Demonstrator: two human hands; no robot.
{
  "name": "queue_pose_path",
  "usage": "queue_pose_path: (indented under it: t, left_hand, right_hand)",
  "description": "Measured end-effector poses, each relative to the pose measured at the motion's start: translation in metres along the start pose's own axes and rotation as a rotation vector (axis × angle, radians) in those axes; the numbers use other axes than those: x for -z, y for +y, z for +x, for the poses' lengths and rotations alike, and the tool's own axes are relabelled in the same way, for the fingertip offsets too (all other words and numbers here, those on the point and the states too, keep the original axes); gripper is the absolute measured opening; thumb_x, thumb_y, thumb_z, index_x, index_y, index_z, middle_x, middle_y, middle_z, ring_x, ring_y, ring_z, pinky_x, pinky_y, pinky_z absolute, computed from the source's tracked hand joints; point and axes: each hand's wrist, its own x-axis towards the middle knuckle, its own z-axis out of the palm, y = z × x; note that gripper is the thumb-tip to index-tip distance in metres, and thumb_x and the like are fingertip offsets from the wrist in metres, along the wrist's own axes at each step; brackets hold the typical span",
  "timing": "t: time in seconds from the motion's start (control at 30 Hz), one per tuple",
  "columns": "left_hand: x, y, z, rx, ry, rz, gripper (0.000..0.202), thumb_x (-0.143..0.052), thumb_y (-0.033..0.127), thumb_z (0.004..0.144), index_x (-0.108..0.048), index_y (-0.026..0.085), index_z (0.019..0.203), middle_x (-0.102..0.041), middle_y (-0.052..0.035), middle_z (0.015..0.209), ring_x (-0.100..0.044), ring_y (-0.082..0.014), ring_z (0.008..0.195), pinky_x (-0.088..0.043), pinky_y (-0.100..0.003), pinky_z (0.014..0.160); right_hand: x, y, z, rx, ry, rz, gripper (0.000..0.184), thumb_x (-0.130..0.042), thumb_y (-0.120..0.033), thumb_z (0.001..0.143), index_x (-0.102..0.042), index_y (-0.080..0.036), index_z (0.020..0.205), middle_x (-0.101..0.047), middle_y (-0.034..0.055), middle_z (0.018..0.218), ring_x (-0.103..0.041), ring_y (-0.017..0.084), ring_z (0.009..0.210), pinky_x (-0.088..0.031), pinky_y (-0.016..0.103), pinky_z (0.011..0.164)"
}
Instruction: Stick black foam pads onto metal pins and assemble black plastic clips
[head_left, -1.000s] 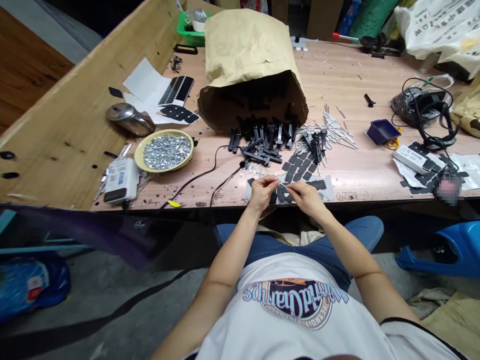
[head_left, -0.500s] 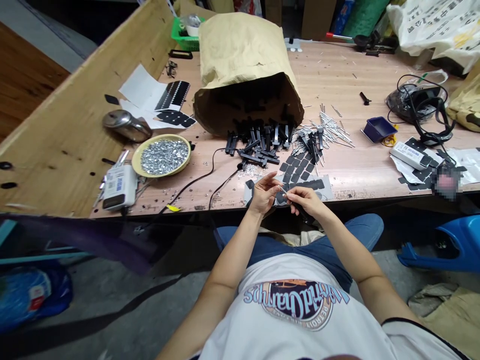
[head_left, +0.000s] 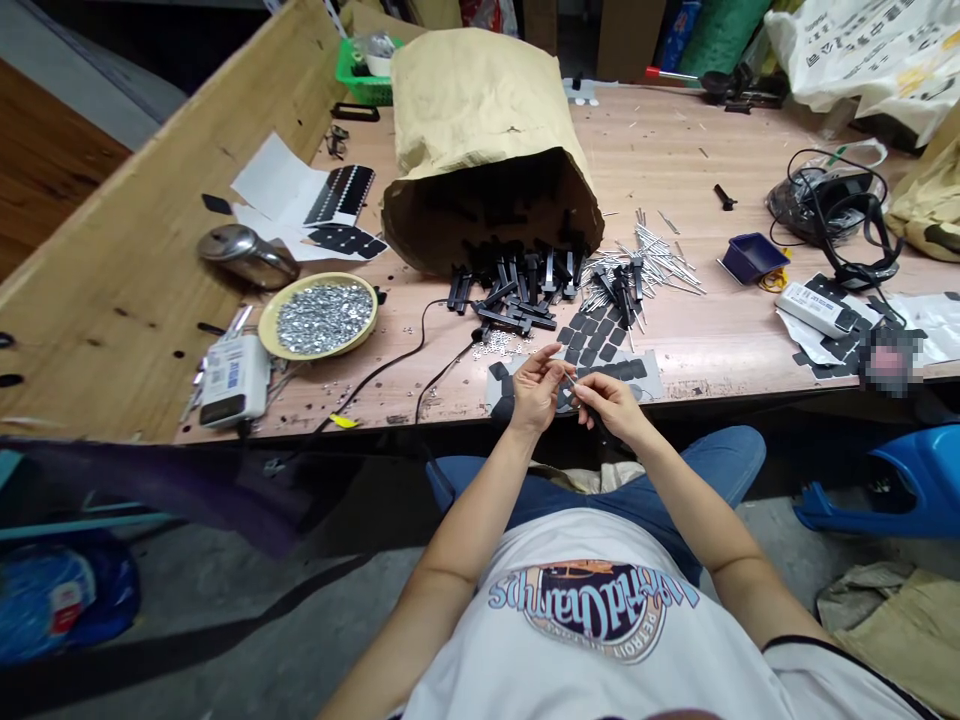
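My left hand [head_left: 534, 388] and my right hand [head_left: 611, 402] meet at the near edge of the wooden table [head_left: 720, 340]. Between them is a thin metal pin [head_left: 568, 379]; my right hand pinches it, with a dark piece under its fingers. My left hand's fingertips close at the pin's far end on something too small to name. Beneath the hands lies a sheet of black pads [head_left: 600, 352]. Just beyond are a pile of black plastic parts [head_left: 517, 290] spilling from a brown paper sack [head_left: 480, 130], and a heap of metal pins [head_left: 660, 262].
A yellow dish of small silver pieces [head_left: 319, 316] and a white power adapter [head_left: 225, 380] sit at the left, with black cables [head_left: 420, 350] running to the edge. A blue tray [head_left: 751, 257], a white box [head_left: 814, 308] and cables lie at the right. A wooden board [head_left: 150, 240] bounds the left.
Both hands drew slightly back toward the table edge. The left hand's fingers loosened and lifted at the pin's end, while the right hand kept its pinch.
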Motion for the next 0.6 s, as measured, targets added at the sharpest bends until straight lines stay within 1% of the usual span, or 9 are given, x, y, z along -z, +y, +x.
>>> queue_pose_path:
  t: [0.07,0.13,0.2,0.27,0.33,0.43,0.5,0.6]
  left_hand:
    - [-0.004,-0.002,-0.002,-0.028,0.061,0.029,0.045,-0.078,0.048,0.059,-0.067,0.021,0.093,-0.067,0.0013,0.066,-0.06,-0.0087,0.057,-0.048,-0.023,0.061]
    - [-0.01,-0.004,-0.005,-0.064,0.125,0.045,0.045,-0.076,0.05,0.06,-0.067,0.02,0.093,-0.069,0.0007,0.067,-0.06,-0.0084,0.056,-0.048,-0.023,0.063]
    - [-0.015,-0.006,-0.008,-0.108,0.192,0.057,0.045,-0.076,0.05,0.061,-0.067,0.02,0.092,-0.069,0.0005,0.067,-0.061,-0.0084,0.056,-0.049,-0.023,0.064]
    - [-0.02,-0.007,-0.011,-0.15,0.252,0.07,0.044,-0.075,0.048,0.062,-0.067,0.019,0.093,-0.069,0.0003,0.067,-0.061,-0.0086,0.056,-0.049,-0.023,0.064]
    - [-0.024,-0.009,-0.013,-0.166,0.293,0.098,0.044,-0.073,0.048,0.065,-0.066,0.018,0.096,-0.07,-0.0005,0.069,-0.062,-0.0093,0.057,-0.05,-0.023,0.065]
    - [-0.025,-0.01,-0.014,-0.142,0.287,0.154,0.044,-0.067,0.05,0.072,-0.064,0.018,0.102,-0.07,-0.0026,0.073,-0.064,-0.0106,0.061,-0.05,-0.024,0.067]
    - [-0.023,-0.009,-0.012,-0.112,0.233,0.166,0.046,-0.065,0.051,0.073,-0.063,0.018,0.105,-0.07,-0.0034,0.075,-0.065,-0.0117,0.063,-0.051,-0.025,0.068]
    - [-0.018,-0.008,-0.009,-0.078,0.157,0.162,0.052,-0.068,0.05,0.07,-0.061,0.018,0.109,-0.07,-0.003,0.074,-0.066,-0.0124,0.065,-0.051,-0.025,0.068]
  right_hand:
    - [-0.002,0.001,-0.002,0.049,0.067,-0.125,0.039,-0.058,-0.059,0.075,-0.056,-0.02,0.077,-0.055,-0.0038,0.062,-0.051,0.008,0.045,-0.043,0.02,0.04]
    - [-0.004,0.002,-0.005,0.12,0.149,-0.297,0.034,-0.052,-0.055,0.082,-0.058,-0.021,0.081,-0.059,-0.0012,0.067,-0.054,0.01,0.051,-0.046,0.022,0.046]
    - [-0.007,0.001,-0.008,0.216,0.233,-0.505,0.03,-0.046,-0.048,0.087,-0.06,-0.021,0.083,-0.063,0.003,0.077,-0.059,0.013,0.063,-0.05,0.025,0.057]
    - [-0.01,0.001,-0.011,0.309,0.303,-0.712,0.03,-0.041,-0.041,0.091,-0.062,-0.02,0.085,-0.065,0.0066,0.084,-0.062,0.016,0.076,-0.05,0.027,0.068]
    - [-0.013,0.001,-0.012,0.356,0.345,-0.889,0.032,-0.037,-0.035,0.093,-0.063,-0.019,0.088,-0.066,0.009,0.088,-0.063,0.018,0.082,-0.049,0.026,0.071]
    - [-0.014,0.001,-0.013,0.36,0.364,-1.071,0.036,-0.031,-0.032,0.096,-0.064,-0.018,0.093,-0.066,0.0098,0.091,-0.062,0.016,0.079,-0.046,0.024,0.066]
    - [-0.012,0.0,-0.013,0.36,0.364,-1.148,0.037,-0.03,-0.031,0.097,-0.064,-0.019,0.095,-0.066,0.0093,0.091,-0.061,0.015,0.076,-0.043,0.022,0.063]
    - [-0.007,-0.003,-0.013,0.363,0.343,-1.242,0.037,-0.03,-0.03,0.098,-0.065,-0.019,0.094,-0.064,0.0085,0.089,-0.06,0.013,0.073,-0.04,0.021,0.06]
